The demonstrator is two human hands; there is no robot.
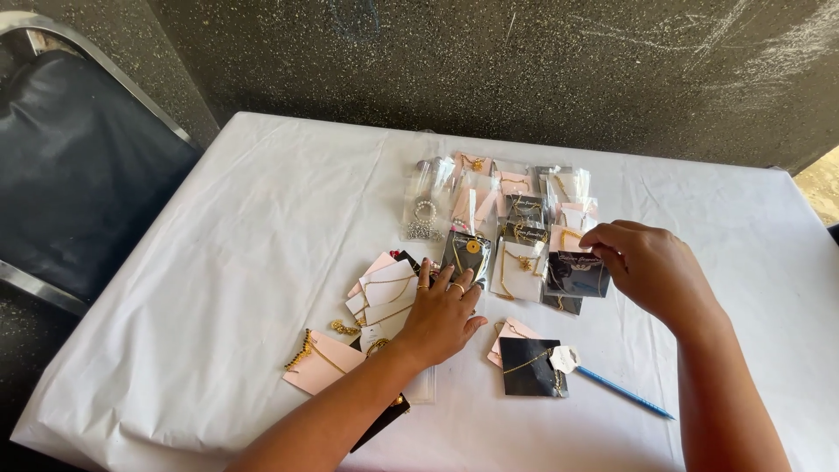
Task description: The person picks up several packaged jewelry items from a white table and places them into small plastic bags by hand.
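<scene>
Many small jewellery packets (516,210) lie on a white-covered table (262,253), each a card in clear plastic with a gold chain or charm. My left hand (440,316), with rings on its fingers, rests flat with fingers spread; the fingertips touch a black card with a gold round pendant (468,252) and a stack of pale pink and white cards (384,293). My right hand (645,262) pinches the top edge of a black card with a gold necklace (577,274).
A black card with a chain and a white tag (533,367) lies near the front, a blue pencil (625,393) beside it. A pink card with a gold necklace (316,363) sits front left. A dark chair (70,166) stands to the left.
</scene>
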